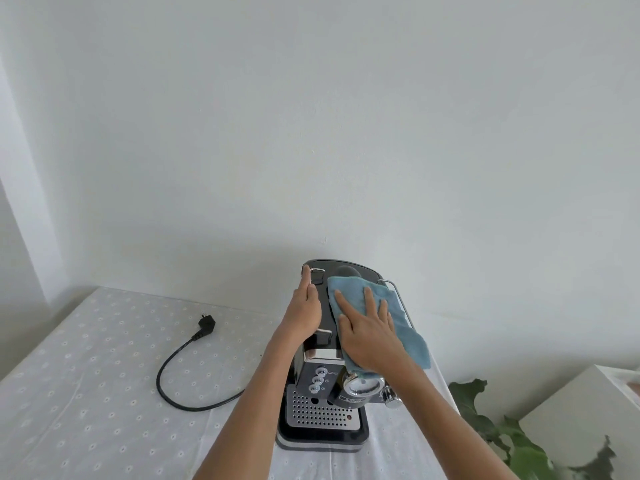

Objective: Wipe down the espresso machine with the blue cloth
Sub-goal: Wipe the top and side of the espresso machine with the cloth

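Observation:
A black and chrome espresso machine (320,412) stands on the table against the white wall, its perforated drip tray facing me. The blue cloth (403,323) lies spread over the machine's top and hangs off its right side. My right hand (369,336) lies flat on the cloth, fingers spread, pressing it onto the top. My left hand (304,311) rests along the machine's upper left edge with fingers straight, steadying it and holding nothing.
The table wears a white dotted cloth (86,393). The machine's black power cord with its plug (204,325) lies unplugged to the left. A green leafy plant (502,431) and a white box (588,410) sit past the table's right edge.

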The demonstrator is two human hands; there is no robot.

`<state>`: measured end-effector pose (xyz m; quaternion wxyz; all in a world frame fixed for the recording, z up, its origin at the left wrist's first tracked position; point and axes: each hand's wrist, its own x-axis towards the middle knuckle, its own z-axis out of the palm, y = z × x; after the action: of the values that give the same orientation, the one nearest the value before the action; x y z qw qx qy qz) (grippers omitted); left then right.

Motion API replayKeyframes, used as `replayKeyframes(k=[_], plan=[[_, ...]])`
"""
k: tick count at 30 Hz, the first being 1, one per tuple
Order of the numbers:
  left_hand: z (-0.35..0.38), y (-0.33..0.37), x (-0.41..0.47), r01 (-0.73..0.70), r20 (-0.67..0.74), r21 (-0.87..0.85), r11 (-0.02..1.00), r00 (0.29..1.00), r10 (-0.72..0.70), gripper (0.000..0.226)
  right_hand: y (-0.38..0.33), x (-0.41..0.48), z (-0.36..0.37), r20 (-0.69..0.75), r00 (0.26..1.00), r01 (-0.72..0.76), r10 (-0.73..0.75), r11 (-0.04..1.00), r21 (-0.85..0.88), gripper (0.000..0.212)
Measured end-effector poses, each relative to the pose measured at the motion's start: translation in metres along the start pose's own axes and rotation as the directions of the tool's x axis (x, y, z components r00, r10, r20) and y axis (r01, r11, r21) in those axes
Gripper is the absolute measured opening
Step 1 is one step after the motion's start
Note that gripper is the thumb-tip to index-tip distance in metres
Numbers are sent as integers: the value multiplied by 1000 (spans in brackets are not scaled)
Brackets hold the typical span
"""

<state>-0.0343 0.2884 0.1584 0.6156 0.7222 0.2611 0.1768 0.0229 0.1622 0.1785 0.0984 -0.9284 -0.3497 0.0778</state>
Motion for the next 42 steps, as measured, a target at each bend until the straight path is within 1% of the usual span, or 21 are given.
replayKeyframes(k=[3,7,11,20,23,26,30,35,38,42], plan=[[0,1,1,3,0,19,1000,1000,-3,50,0,8,-2,-18,1000,9,-10,1000,-8,53],[-1,3,0,3,4,17,1000,1000,-3,50,-10,55,-2,-51,999,9,-10,1000,-21,56],[-3,4,-2,-8,5,7,1000,1000,8,50,-13,81,-5,-37,999,-10,10,1000,-10,56],[-3,4,-4,-6,10,11,1000,1000,6,50,6,7,1,-17,995,102,-102,995,-6,55],[-2,5,-3,-8,2,21,1000,1000,8,50,4,17,0,-9,993,114,-114,993,-36,55],[-3,6,0,-6,-2,47,999,1000,7,50,1,44,-5,5,993,119,-119,991,-56,55],[-3,8,-4,1,5,46,999,1000,-1,50,-4,68,-7,6,997,78,-78,997,-21,55],[-2,6,-5,6,-5,61,998,1000,-5,50,3,45,-3,-1,995,100,-100,995,7,55],[-3,5,-4,13,4,58,998,1000,-14,50,14,24,1,-7,994,105,-105,992,65,54],[-4,8,-5,21,25,60,998,999,-23,50,15,41,-6,5,998,61,-62,994,89,55]])
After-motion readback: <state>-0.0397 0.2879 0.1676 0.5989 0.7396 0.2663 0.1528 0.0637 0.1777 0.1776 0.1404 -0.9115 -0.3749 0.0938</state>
